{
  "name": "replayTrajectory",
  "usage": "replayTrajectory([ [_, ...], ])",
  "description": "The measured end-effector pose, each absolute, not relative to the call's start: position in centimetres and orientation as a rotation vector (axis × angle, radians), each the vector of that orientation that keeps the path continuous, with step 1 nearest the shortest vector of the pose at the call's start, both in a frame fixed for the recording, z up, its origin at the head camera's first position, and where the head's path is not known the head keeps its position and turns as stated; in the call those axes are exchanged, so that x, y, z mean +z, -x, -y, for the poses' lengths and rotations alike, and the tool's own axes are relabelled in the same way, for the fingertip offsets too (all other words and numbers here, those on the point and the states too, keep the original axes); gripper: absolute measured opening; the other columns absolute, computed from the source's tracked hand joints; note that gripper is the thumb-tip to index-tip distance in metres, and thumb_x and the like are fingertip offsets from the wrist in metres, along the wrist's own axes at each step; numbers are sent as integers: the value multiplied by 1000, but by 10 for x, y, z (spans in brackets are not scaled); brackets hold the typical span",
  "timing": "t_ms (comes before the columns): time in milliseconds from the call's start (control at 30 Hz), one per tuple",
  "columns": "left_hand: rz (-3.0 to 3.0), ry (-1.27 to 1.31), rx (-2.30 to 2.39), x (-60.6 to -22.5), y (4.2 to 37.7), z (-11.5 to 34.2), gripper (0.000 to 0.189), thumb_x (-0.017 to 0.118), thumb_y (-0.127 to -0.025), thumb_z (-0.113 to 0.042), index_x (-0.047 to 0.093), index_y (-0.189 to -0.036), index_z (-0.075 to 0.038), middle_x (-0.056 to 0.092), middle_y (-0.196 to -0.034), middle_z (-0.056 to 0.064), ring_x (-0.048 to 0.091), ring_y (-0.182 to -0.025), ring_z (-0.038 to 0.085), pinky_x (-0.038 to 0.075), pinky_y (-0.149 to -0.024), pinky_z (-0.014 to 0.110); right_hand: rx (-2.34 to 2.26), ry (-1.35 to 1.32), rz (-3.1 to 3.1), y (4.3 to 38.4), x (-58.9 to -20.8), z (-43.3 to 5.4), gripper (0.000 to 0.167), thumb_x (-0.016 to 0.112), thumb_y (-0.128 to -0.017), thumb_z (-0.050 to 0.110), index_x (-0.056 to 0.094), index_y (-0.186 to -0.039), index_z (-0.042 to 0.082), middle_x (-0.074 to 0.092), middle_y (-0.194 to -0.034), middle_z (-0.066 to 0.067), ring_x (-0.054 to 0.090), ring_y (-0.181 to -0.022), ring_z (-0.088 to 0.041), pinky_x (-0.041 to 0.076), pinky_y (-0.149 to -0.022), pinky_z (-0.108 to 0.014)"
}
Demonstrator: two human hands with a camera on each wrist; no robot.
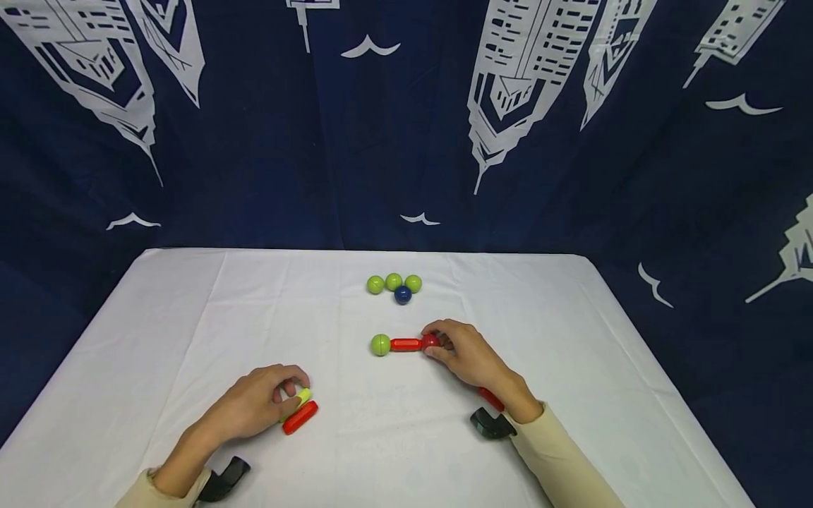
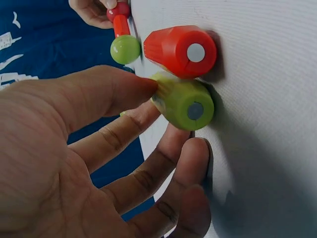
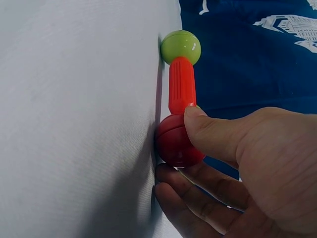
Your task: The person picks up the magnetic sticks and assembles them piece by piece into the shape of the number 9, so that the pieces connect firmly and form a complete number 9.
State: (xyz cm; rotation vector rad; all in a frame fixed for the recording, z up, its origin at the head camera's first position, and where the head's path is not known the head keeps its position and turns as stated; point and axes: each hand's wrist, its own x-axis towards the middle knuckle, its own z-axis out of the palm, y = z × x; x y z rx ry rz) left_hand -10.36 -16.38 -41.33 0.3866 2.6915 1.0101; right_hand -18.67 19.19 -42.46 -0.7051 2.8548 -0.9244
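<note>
My right hand [image 1: 468, 353] pinches a red ball [image 3: 178, 141] between thumb and fingers. That ball is joined to one end of a red rod [image 3: 182, 85], and a green ball [image 3: 181, 47] sits on the other end; the piece lies on the table. To the left, my left hand [image 1: 260, 402] pinches a yellow-green rod [image 2: 185, 101] with a grey disc on its end. Right beside it lies another red rod [image 1: 300, 418] with a pale disc on its end. A further red rod [image 1: 491, 398] lies partly hidden under my right wrist.
Farther back on the white table [image 1: 286, 296], several green balls [image 1: 375, 284] stand close together with a dark blue ball [image 1: 403, 295] in front. A dark blue cloth [image 1: 394, 141] with white printed buildings hangs behind the table. Black wrist cameras [image 1: 492, 423] sit at both wrists.
</note>
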Motion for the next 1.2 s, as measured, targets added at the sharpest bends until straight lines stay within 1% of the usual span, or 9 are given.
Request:
replayTrajectory([
  [167,-2760,-280,899,-411,107,152,18,72,-84,-11,67,-97,-22,59,-84,-6,49,-66,13,38,-57,28,-926,702,-2850,187,-425,-193,25,74,-92,17,69,-115,11,67,-101,3,60,-87,-10,54,-85,-34],
  [267,-2814,-240,839,-410,112,145,19,72,-82,-10,65,-96,-22,58,-82,-6,48,-66,15,37,-57,30,-923,701,-2850,188,-424,-193,25,74,-92,17,69,-115,11,67,-102,2,61,-88,-10,54,-85,-33],
  [367,-2851,-226,854,-410,117,138,20,71,-81,-9,66,-98,-18,59,-83,-5,49,-65,16,37,-56,31,-920,703,-2845,188,-425,-193,25,74,-92,18,69,-115,11,68,-102,2,60,-88,-10,54,-85,-33],
  [500,-2864,-232,965,-409,124,128,22,69,-82,-7,68,-103,-14,62,-85,-3,52,-65,12,41,-57,29,-905,707,-2846,188,-425,-193,26,74,-92,19,69,-116,12,67,-103,2,60,-88,-10,53,-84,-32],
  [700,-2764,-327,1239,-410,136,107,20,68,-83,-2,68,-101,-9,65,-83,0,59,-68,8,48,-63,25,-897,707,-2860,189,-425,-194,26,74,-92,19,69,-116,12,67,-102,3,59,-87,-9,53,-83,-31],
  [800,-2704,-340,1322,-413,140,95,19,70,-83,-3,68,-101,-9,67,-83,1,61,-69,8,49,-65,25,-903,701,-2861,188,-425,-195,25,74,-92,19,69,-116,12,67,-102,3,59,-87,-9,53,-83,-31],
  [933,-2647,-344,1350,-417,144,82,26,70,-85,-7,66,-111,-8,68,-85,2,62,-71,9,51,-68,29,-914,693,-2852,187,-425,-194,26,74,-92,19,68,-116,12,67,-103,2,59,-88,-10,53,-83,-31],
  [1100,-2584,-354,1377,-420,147,69,52,72,-85,-8,54,-134,-4,71,-89,3,63,-73,10,50,-71,31,-913,682,-2850,187,-425,-193,26,74,-92,19,68,-117,12,67,-104,2,60,-88,-10,53,-84,-32],
  [1200,-2549,-331,1393,-423,149,63,62,72,-86,-9,48,-143,-4,72,-91,4,63,-73,10,49,-71,31,-909,683,-2858,187,-424,-194,26,74,-92,19,68,-117,12,67,-103,2,60,-88,-10,53,-84,-32],
])
